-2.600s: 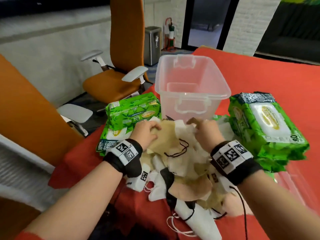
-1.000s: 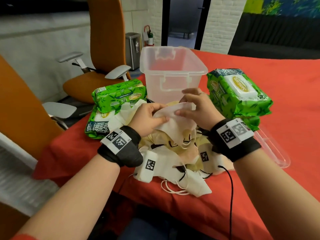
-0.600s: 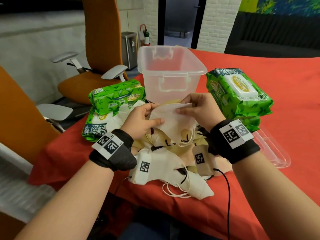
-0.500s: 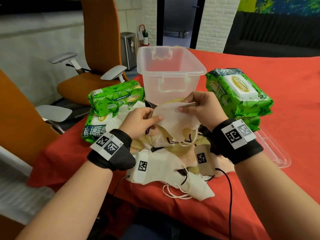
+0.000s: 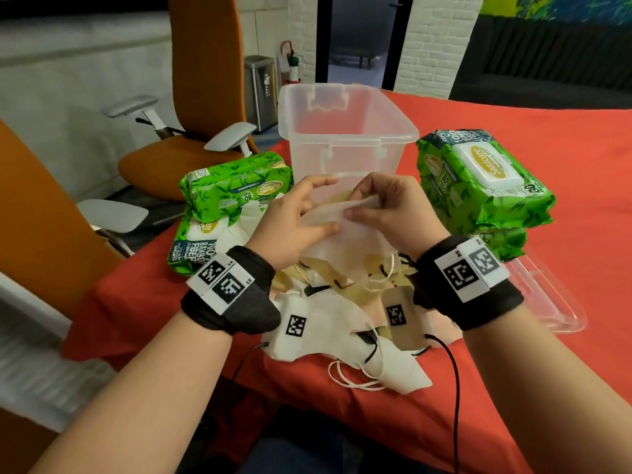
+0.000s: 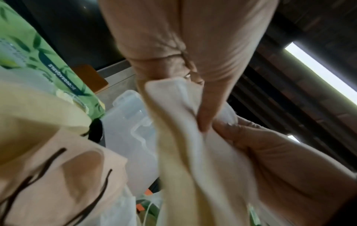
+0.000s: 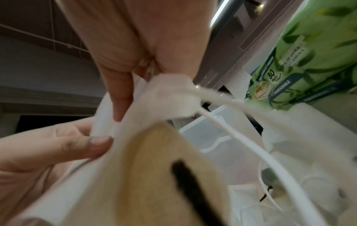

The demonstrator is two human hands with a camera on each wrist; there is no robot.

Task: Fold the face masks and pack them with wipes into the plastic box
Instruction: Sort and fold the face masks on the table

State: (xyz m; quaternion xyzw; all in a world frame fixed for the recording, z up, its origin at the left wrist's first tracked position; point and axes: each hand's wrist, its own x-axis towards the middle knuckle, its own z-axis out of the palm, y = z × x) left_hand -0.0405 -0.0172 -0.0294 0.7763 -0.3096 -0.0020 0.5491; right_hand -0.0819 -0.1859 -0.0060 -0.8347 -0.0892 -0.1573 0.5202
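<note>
Half a second on, both hands have drawn closer over the heap and the white face mask (image 5: 337, 230) between them has gone from a spread sheet to a narrow, doubled band, lifted just clear of the pile. The left hand (image 5: 294, 222) pinches one end with thumb and forefinger while its other fingers stretch loosely forward; the right hand (image 5: 386, 213) has its grip clamped on the folded top edge, thumb against fingertips, as the wrist views confirm. Behind them the clear plastic box (image 5: 347, 131) stands with nothing visible inside it, flanked by green wipes packs on the left (image 5: 236, 200) and right (image 5: 478, 179); its lid (image 5: 547, 302) lies flat on the red surface (image 5: 581, 138) to the right. More masks (image 5: 342, 319), white and beige, lie tangled below the wrists, their ear loops crossing. By the look of it the mask is featherlight, limp cloth that will spring open unless the crease is held, so the sound hold is along the fold itself, near both ends, with the elastic loops tucked in to avoid snagging the pile. The wipes packs appear heavier and slick-wrapped, better taken by the sides.
</note>
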